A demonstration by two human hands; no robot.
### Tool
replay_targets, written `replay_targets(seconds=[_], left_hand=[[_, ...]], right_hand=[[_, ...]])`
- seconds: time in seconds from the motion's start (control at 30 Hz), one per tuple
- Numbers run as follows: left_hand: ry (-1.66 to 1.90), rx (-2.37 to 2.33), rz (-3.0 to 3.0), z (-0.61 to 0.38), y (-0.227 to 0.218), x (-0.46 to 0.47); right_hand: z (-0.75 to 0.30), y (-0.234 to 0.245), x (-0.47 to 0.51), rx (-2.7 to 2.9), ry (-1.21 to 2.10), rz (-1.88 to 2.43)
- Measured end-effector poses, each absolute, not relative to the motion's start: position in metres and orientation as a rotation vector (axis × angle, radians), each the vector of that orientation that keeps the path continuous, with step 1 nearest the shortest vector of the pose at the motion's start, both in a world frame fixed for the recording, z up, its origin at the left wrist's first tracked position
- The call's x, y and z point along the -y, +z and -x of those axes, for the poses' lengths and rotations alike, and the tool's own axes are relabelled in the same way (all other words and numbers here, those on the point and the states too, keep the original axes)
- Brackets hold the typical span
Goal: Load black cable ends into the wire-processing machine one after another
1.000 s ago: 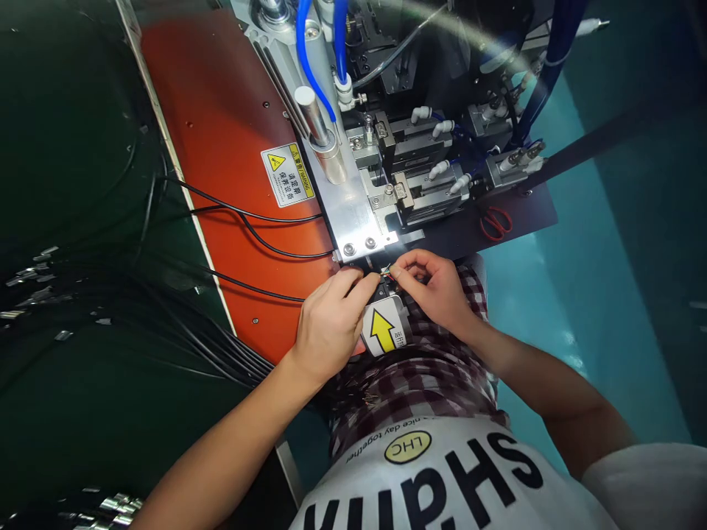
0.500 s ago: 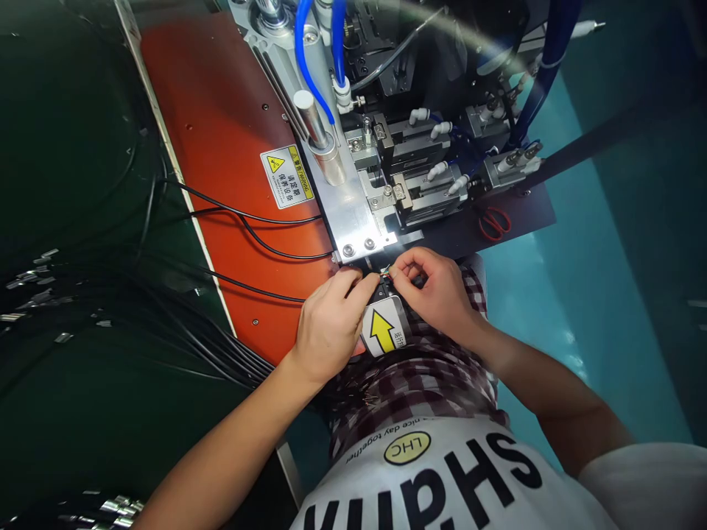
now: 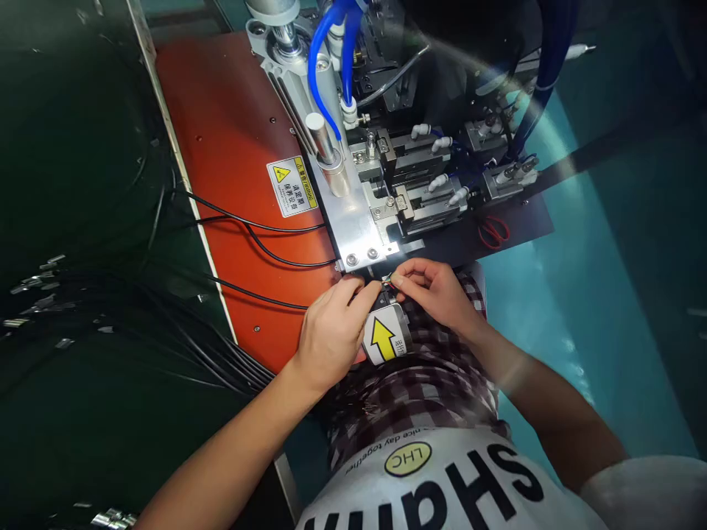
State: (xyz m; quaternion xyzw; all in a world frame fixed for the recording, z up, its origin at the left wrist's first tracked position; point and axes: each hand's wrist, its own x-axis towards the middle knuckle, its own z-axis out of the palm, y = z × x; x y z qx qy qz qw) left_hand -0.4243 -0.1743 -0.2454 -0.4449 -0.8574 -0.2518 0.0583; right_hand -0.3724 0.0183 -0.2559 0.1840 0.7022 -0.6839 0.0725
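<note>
My left hand (image 3: 330, 327) is closed in a pinch at the front of the machine, where a black cable (image 3: 259, 296) runs in under it from the left. Thin coloured wires (image 3: 387, 280) stick out past its thumb and fingertip. My right hand (image 3: 436, 293) pinches those wire ends from the other side, its remaining fingers curled. Just below the fingertips lies a plate with a yellow arrow label (image 3: 383, 337). The cable end itself is mostly covered by my left fingers.
Behind the hands stands a pneumatic fixture with a metal plate (image 3: 356, 228), cylinders (image 3: 431, 211) and blue hoses (image 3: 347, 66). Red-handled scissors (image 3: 493, 232) lie on the dark base at right. More black cables (image 3: 221, 346) with shiny ends are bundled at left beside the orange board (image 3: 221, 132).
The view has shifted slightly, so the machine appears lower. Both hands stay at the wires, and the right fingers have shifted a little around the wire ends.
</note>
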Motion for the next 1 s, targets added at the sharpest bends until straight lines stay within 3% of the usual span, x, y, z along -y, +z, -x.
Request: replay_targets(seconds=[0.43,0.8,1.0], left_hand=[[-0.775,2.610,1.355,0.4254,-0.2446,0.1742],[-0.808,2.614,1.354,0.4251,-0.2466,0.1748],[-0.790,2.601,1.362,0.4248,-0.2474,0.1749]], right_hand=[[0.3715,-0.2606,-0.0148,-2.439,-1.983,-0.391],[0.3731,-0.2545,-0.0129,-1.984,-2.132,-0.608],[0.3725,-0.2518,-0.0142,-2.162,-1.956,-0.589]])
